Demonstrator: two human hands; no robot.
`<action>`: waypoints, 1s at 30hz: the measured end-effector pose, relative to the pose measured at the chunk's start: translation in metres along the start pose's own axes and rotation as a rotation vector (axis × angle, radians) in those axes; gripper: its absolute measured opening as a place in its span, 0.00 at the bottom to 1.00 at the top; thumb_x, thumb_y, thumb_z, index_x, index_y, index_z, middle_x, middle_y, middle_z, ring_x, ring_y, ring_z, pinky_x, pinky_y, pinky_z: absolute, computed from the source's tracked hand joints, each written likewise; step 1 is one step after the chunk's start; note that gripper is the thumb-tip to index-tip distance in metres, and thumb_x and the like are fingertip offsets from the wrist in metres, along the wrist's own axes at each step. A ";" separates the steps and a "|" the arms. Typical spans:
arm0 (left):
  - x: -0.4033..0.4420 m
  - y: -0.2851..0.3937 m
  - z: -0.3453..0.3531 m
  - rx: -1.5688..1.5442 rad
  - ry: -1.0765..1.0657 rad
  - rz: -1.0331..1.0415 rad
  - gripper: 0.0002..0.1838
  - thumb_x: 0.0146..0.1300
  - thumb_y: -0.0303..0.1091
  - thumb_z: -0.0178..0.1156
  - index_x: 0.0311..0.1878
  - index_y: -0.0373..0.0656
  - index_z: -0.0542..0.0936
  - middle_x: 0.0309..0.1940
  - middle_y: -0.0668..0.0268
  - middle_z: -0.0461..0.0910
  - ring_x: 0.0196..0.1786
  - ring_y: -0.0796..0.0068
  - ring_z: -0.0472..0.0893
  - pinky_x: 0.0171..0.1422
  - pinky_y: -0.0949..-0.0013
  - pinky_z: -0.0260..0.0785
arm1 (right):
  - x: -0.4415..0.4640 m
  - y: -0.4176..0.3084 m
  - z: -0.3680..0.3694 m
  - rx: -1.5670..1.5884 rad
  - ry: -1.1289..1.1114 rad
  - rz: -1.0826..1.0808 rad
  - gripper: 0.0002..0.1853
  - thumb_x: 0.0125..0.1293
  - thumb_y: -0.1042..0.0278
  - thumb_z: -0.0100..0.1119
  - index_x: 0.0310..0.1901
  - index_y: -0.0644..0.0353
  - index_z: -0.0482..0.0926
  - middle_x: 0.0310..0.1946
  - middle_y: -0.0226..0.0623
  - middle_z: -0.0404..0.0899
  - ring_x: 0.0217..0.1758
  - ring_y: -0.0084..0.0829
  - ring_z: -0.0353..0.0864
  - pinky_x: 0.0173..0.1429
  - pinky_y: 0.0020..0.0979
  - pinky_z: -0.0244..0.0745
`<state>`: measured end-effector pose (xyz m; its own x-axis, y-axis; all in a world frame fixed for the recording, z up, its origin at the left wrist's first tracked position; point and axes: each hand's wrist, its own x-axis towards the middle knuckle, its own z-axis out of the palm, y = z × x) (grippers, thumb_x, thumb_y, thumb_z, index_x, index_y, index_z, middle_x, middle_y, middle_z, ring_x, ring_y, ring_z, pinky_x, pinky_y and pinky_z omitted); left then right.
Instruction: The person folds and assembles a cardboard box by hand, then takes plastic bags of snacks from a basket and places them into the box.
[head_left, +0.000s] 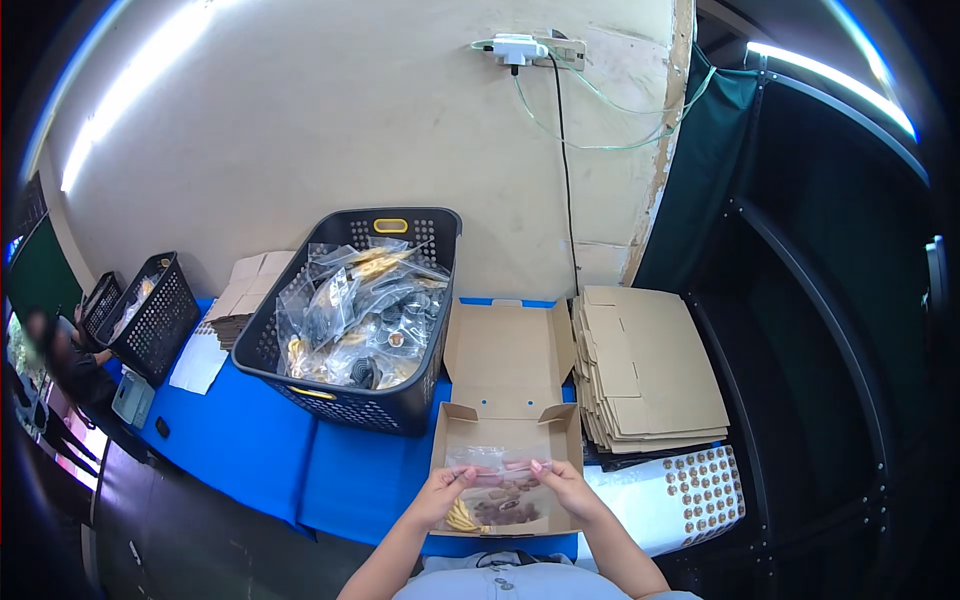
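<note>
Clear plastic bag [502, 488] shows brownish patches between left hand [440, 496] and right hand [571, 492].

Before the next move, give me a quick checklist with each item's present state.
1. Left hand gripping the clear plastic bag near its top edge: ok.
2. Right hand gripping it too: ok.
3. Brown cardboard box open beneath the bag: ok.
4. Box lid folded back, away from both hands: ok.
5. Bag's top sealed: cannot tell.
6. Bag free of both hands: not ok, both hold it.
</note>
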<state>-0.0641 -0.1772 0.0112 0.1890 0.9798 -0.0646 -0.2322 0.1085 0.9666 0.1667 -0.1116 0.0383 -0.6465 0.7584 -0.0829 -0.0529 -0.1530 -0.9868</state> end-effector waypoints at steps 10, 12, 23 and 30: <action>-0.005 0.002 0.011 0.240 0.133 0.173 0.30 0.71 0.46 0.51 0.68 0.35 0.63 0.66 0.54 0.66 0.69 0.66 0.65 0.74 0.64 0.51 | 0.002 0.012 0.022 -0.135 0.209 -0.178 0.21 0.75 0.58 0.42 0.59 0.64 0.74 0.56 0.40 0.75 0.59 0.30 0.72 0.66 0.36 0.62; -0.003 0.002 0.039 0.534 0.082 0.429 0.38 0.67 0.48 0.56 0.71 0.36 0.56 0.73 0.54 0.54 0.72 0.66 0.59 0.76 0.64 0.46 | 0.006 0.019 0.032 -0.476 0.205 -0.371 0.20 0.73 0.59 0.45 0.59 0.62 0.74 0.56 0.44 0.74 0.59 0.39 0.71 0.66 0.37 0.62; -0.008 0.015 0.064 -0.117 0.435 0.069 0.16 0.61 0.31 0.65 0.50 0.34 0.80 0.40 0.63 0.83 0.46 0.75 0.81 0.53 0.74 0.72 | 0.023 0.003 0.042 -0.106 0.535 -0.332 0.16 0.51 0.64 0.74 0.39 0.61 0.80 0.47 0.40 0.76 0.52 0.29 0.74 0.55 0.31 0.69; -0.003 0.003 0.047 -0.133 0.353 0.103 0.23 0.66 0.43 0.60 0.52 0.30 0.78 0.46 0.55 0.82 0.47 0.68 0.83 0.53 0.68 0.74 | 0.016 0.001 0.030 0.107 0.264 -0.106 0.10 0.59 0.65 0.69 0.37 0.62 0.82 0.30 0.30 0.82 0.35 0.19 0.77 0.44 0.23 0.72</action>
<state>-0.0209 -0.1880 0.0257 -0.1765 0.9816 -0.0726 -0.3589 0.0045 0.9334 0.1334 -0.1191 0.0402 -0.4133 0.9102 -0.0269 -0.1986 -0.1189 -0.9728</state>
